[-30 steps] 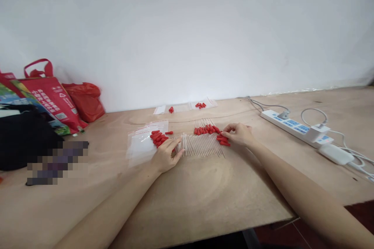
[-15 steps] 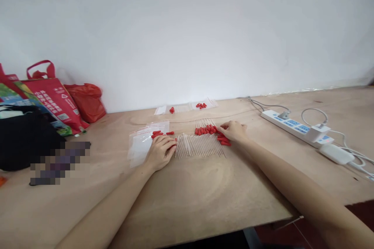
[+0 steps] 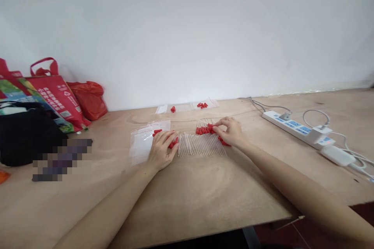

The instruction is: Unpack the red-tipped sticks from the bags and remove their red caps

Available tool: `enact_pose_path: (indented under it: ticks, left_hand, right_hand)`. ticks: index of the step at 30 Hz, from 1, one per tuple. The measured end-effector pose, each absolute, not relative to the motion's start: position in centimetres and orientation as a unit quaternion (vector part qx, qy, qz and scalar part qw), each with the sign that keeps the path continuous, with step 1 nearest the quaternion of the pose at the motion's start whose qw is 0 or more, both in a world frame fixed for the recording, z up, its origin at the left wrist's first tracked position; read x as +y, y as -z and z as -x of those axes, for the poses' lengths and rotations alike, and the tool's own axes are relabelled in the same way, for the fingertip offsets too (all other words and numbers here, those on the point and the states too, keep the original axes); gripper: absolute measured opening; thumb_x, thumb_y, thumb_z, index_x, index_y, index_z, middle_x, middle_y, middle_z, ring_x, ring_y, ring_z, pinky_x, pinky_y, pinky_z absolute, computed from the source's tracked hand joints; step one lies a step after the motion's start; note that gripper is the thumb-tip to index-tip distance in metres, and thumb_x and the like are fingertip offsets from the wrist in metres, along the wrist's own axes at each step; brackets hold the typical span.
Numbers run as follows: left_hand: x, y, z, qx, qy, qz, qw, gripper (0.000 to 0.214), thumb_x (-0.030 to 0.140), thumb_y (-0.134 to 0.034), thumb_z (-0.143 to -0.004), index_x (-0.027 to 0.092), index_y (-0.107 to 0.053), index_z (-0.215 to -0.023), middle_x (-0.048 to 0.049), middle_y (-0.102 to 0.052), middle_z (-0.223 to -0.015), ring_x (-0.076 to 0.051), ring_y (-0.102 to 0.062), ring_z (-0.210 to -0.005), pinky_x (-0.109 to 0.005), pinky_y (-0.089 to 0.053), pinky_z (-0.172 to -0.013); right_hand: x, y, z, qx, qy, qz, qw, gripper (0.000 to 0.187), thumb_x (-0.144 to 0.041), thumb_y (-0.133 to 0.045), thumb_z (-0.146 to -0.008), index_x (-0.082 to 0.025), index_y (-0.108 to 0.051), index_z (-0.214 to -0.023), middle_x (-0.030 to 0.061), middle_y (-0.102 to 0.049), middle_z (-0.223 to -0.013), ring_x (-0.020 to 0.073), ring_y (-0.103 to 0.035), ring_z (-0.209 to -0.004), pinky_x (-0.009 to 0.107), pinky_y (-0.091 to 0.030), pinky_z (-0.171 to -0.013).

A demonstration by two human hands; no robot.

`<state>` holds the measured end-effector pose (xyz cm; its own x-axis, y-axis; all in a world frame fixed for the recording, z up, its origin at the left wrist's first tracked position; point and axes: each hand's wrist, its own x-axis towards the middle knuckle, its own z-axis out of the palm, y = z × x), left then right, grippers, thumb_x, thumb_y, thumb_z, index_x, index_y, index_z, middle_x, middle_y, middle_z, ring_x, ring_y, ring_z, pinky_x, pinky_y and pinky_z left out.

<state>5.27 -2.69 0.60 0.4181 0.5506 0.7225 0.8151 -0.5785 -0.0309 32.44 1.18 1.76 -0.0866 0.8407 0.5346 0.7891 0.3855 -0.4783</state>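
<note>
On the plywood table (image 3: 204, 194) lies a row of thin clear tubes (image 3: 201, 144) side by side. My left hand (image 3: 162, 149) rests at the row's left end, fingers curled over several small red caps (image 3: 172, 144) beside a clear zip bag (image 3: 143, 142). My right hand (image 3: 229, 131) is at the row's far right corner, thumb and fingers pinched at a cluster of red caps (image 3: 206, 129) lying on a second row of tubes. What exactly the right fingertips grip is too small to tell.
Two more clear bags with red caps (image 3: 201, 105) lie near the wall. A white power strip (image 3: 295, 129) with a charger (image 3: 334, 155) and cables sits at the right. Red bags (image 3: 86, 101) and a black bag (image 3: 26, 134) stand at the left. The table edge runs close in front.
My left hand has slid back over the loose red caps by the zip bag. My right hand has lifted from the caps at the right and moved to the upper cluster.
</note>
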Motion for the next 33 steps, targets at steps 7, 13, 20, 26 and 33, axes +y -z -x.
enact_pose_path:
  ticks: [7,13,20,26,33]
  left_hand:
    - [-3.9,-0.3,-7.8,-0.369,0.310,0.836,0.262,0.025,0.027,-0.050,-0.082,0.024,-0.058,-0.105,-0.0051,-0.062,-0.104,-0.022,-0.052,-0.100,-0.046,-0.029,-0.094]
    - [-4.2,-0.2,-8.2,-0.353,0.288,0.847,0.272,0.017,0.024,-0.048,-0.083,0.025,-0.063,-0.091,0.0012,-0.067,-0.070,-0.016,-0.057,-0.071,-0.044,-0.033,-0.088]
    - [-4.4,-0.5,-8.3,-0.334,0.272,0.850,0.303,0.019,0.019,-0.047,-0.082,0.025,-0.064,-0.084,-0.0011,-0.066,-0.101,-0.022,-0.055,-0.100,-0.053,-0.026,-0.096]
    - [-4.8,-0.5,-8.9,-0.305,0.285,0.855,0.306,0.021,0.015,-0.046,-0.081,0.025,-0.064,-0.085,0.0000,-0.067,-0.098,-0.022,-0.055,-0.102,-0.055,-0.021,-0.100]
    - [-4.3,-0.8,-4.9,-0.369,0.341,0.805,0.315,0.020,0.013,-0.047,-0.079,0.024,-0.063,-0.075,0.0014,-0.068,-0.088,-0.022,-0.058,-0.095,-0.054,-0.027,-0.095]
  right_hand:
    - [-3.0,-0.1,-30.0,-0.839,-0.014,0.387,0.382,0.011,-0.028,-0.053,-0.078,-0.024,-0.061,-0.082,0.0007,-0.063,-0.084,0.0167,-0.049,-0.083,0.035,-0.025,-0.079]
    - [-3.6,0.5,-29.2,-0.848,0.020,0.364,0.383,0.015,-0.034,-0.054,-0.078,-0.024,-0.060,-0.087,-0.0006,-0.065,-0.083,0.0158,-0.051,-0.082,0.036,-0.025,-0.082]
    - [-3.2,0.9,-28.8,-0.845,0.160,0.338,0.383,0.016,-0.031,-0.049,-0.083,-0.029,-0.065,-0.084,-0.0021,-0.064,-0.069,0.0152,-0.050,-0.078,0.041,-0.017,-0.088]
    - [-3.4,0.6,-28.9,-0.865,0.191,0.321,0.336,0.019,-0.026,-0.045,-0.084,-0.028,-0.064,-0.079,-0.0032,-0.062,-0.064,0.0145,-0.049,-0.080,0.042,-0.012,-0.093]
    - [-1.2,0.0,-33.6,-0.787,0.107,0.458,0.400,0.023,-0.027,-0.044,-0.081,-0.026,-0.065,-0.075,0.0014,-0.064,-0.074,0.0192,-0.051,-0.085,0.044,-0.018,-0.091]
